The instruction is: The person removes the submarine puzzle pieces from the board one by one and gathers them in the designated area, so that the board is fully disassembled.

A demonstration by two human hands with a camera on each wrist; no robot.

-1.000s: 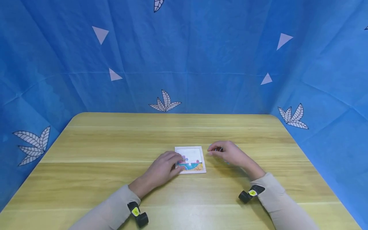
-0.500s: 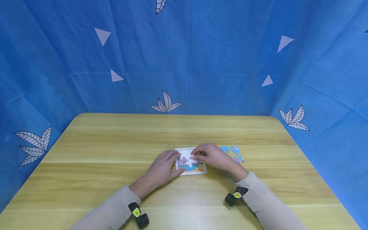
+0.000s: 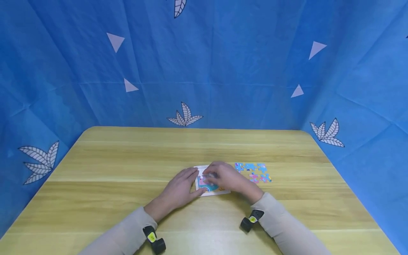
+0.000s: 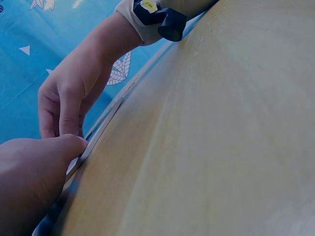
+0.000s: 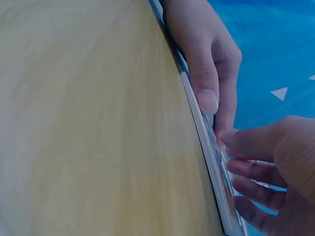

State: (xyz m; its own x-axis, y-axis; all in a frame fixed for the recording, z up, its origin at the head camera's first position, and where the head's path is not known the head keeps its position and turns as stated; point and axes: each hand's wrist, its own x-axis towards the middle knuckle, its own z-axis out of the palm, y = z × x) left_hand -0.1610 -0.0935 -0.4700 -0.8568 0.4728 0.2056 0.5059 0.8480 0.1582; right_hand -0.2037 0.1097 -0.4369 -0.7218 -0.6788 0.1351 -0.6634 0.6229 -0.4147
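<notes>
A small jigsaw puzzle tray [image 3: 220, 193] with a white border lies flat on the table. Its lower part shows teal, orange and pink picture pieces; the right hand covers much of the rest. My left hand [image 3: 180, 187] rests on the tray's left side, fingertips near the upper left and thumb near the lower left. Above the tray, my right hand [image 3: 224, 176] brings thumb and forefinger together, pinching a puzzle piece mostly hidden by the fingers. In the right wrist view, the right thumb [image 5: 246, 140] meets the tray area close to the left fingers.
Loose blue, pink and yellow puzzle pieces [image 3: 250, 166] lie just right of the tray. The pale wooden table [image 3: 127, 152] has rounded far corners. A blue patterned curtain [image 3: 207, 63] hangs behind and beside it.
From beside the loose pieces, my right hand has moved left over the tray, uncovering those pieces. My left hand has stayed at the tray's left side.
</notes>
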